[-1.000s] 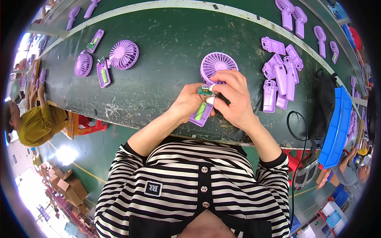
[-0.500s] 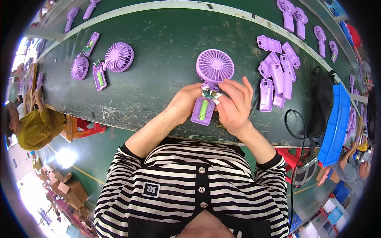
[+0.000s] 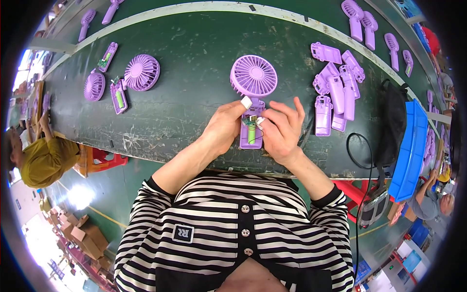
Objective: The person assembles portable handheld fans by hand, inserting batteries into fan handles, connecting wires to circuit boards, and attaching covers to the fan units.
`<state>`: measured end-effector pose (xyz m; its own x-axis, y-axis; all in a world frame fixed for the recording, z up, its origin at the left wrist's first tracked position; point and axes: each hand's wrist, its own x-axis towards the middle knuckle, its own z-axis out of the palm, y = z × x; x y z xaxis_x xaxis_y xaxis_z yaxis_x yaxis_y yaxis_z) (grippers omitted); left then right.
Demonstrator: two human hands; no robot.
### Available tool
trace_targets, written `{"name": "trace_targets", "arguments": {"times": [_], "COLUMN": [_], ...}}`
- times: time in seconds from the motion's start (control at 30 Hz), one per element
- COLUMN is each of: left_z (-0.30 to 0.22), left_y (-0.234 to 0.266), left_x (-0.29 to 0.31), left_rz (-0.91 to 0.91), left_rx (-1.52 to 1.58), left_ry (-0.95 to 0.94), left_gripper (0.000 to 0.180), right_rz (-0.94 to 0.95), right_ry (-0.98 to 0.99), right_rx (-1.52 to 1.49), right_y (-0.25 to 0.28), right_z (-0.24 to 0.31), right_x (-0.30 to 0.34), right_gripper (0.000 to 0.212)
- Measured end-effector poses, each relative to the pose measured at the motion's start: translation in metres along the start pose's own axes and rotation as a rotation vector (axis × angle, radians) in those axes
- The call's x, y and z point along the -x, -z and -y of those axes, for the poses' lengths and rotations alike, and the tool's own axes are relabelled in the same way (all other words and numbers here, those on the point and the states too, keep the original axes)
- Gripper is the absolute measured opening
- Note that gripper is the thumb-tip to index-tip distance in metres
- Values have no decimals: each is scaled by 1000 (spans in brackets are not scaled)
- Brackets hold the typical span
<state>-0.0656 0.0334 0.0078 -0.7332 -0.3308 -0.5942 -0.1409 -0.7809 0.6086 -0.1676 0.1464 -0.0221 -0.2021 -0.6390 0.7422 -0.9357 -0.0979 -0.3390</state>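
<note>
A purple handheld fan (image 3: 253,76) lies on the bench in front of me, its round head pointing away. The handle is uncovered, showing a small green circuit board (image 3: 250,120) with a little display and a lime-green battery (image 3: 251,135) below it. My left hand (image 3: 224,124) is closed on the left side of the handle, and a white covering shows on one fingertip near the fan's neck. My right hand (image 3: 281,127) pinches at the board's right edge, with something white at its fingertip and the other fingers raised. Thin wires run beside the battery.
Purple handle shells (image 3: 323,116) are piled to the right. Two opened fans (image 3: 142,72) lie to the left. A blue tray (image 3: 409,151), a black bag (image 3: 392,117) and a black cable (image 3: 361,151) occupy the right end. Co-workers sit at both sides; finished-looking fans (image 3: 352,19) lie beyond the pale strip.
The fan has shifted slightly left, and its handle now stands straighter. A white-covered fingertip of my left hand has come up beside the neck. My right hand stays at the board.
</note>
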Motion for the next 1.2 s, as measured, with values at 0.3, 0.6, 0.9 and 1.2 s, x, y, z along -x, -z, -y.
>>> {"name": "trace_targets", "arguments": {"times": [0.3, 0.6, 0.9, 1.2], "left_z": [0, -14, -18, -21], "left_y": [1, 0, 0, 1], "left_x": [-2, 4, 8, 9], "left_rz": [-31, 62, 108, 140], "left_rx": [-3, 55, 106, 126], "left_ry": [1, 88, 120, 139], "left_gripper": [28, 30, 32, 33], "right_rz": [114, 331, 464, 488], "right_ry": [-74, -350, -373, -404], "right_rx": [9, -359, -397, -410], "right_y": [11, 31, 36, 32], "right_z": [5, -3, -2, 0], "right_x": [-17, -49, -55, -56], "right_gripper": [15, 15, 13, 13]}}
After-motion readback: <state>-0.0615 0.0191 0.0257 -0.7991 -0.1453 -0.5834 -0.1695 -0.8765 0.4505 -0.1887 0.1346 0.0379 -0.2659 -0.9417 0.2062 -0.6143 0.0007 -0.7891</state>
